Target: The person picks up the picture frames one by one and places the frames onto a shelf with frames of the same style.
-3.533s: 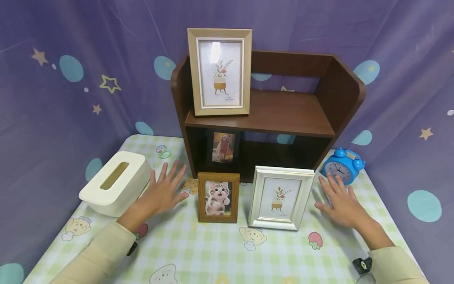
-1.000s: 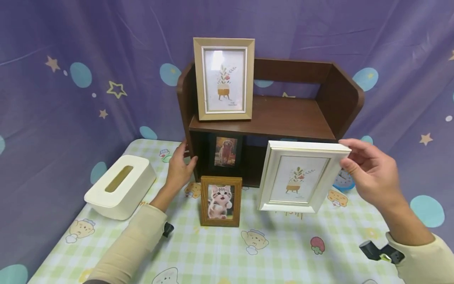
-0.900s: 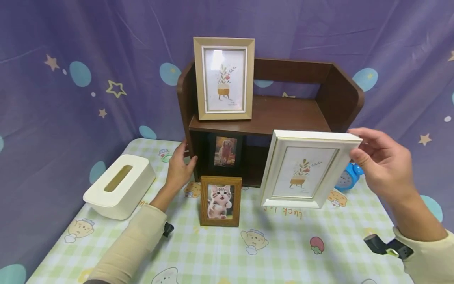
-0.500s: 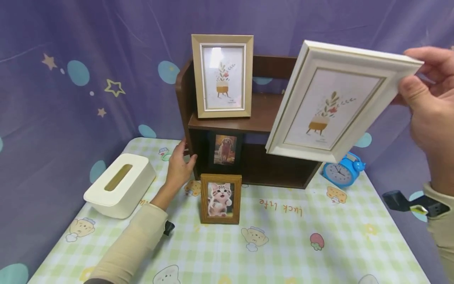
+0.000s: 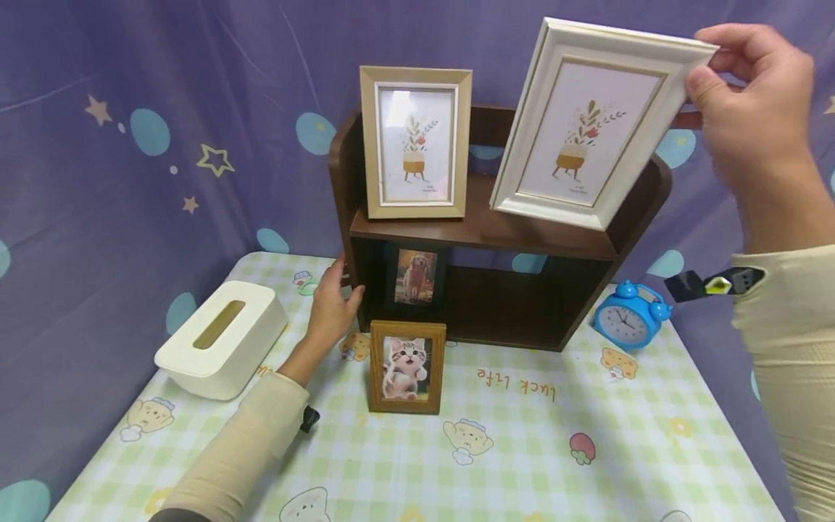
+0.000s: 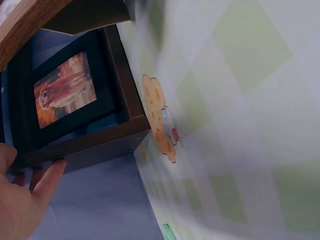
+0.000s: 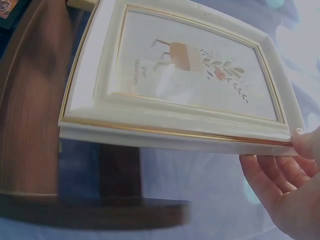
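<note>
My right hand pinches the upper right corner of a white picture frame with a potted-plant print. The frame hangs tilted in front of the right part of the dark brown shelf's upper board, its lower edge close over the wood. In the right wrist view the thumb lies on the frame's face, with the other fingers beneath its edge. My left hand rests against the shelf's left side panel, thumb at the front edge. A tan picture frame stands upright on the upper board's left half.
A dark frame with a dog photo stands in the lower compartment. In front is a brown frame with a kitten photo. A white tissue box sits at left, a blue alarm clock right of the shelf. Purple curtain hangs behind.
My right hand has taken hold of the white frame, lifted it off the table and carried it up to the upper shelf. My left hand has moved onto the shelf's left side.
</note>
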{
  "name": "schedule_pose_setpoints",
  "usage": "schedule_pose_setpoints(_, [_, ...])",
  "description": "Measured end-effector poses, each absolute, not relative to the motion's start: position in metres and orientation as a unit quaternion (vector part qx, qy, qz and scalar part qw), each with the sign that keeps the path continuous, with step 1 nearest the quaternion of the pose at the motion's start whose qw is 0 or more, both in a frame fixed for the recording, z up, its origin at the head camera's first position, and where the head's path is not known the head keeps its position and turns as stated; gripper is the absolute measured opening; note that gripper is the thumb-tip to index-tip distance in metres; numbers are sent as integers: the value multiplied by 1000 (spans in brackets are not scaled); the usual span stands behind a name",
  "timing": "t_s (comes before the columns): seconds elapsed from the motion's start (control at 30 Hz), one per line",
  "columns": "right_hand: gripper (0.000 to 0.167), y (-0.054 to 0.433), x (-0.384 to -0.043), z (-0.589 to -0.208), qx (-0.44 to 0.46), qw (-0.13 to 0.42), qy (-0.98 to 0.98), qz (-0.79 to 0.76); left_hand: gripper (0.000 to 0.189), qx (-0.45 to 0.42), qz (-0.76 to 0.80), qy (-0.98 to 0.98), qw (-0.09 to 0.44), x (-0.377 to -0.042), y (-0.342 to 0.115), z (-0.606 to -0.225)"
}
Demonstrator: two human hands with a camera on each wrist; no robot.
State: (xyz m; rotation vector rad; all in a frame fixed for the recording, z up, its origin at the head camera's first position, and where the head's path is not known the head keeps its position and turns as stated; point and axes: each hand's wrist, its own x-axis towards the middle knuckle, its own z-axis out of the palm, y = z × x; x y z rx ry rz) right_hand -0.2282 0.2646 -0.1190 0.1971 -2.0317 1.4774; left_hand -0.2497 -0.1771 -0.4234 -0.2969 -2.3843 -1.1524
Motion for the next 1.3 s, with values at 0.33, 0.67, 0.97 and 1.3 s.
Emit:
schedule_pose_setpoints(0.33, [26,257,-284,-115,1,209,-745,634,67,-112,-409,-874,238,-249,-179,-424])
schedule_pose_setpoints(0.67, [27,250,-314,-112,-68,177,-801,568,68,-117,-411,-872,240,-244,-178,-426])
schedule_pose_setpoints(0.97, [35,258,-317,-117,-86,145,-835,524,69,-117,-412,-871,239,-244,-177,-425])
schedule_pose_setpoints(1.3, [47,257,-323,-120,-58,135,-879,454,68,-111,-405,-876,236,-243,-179,-422])
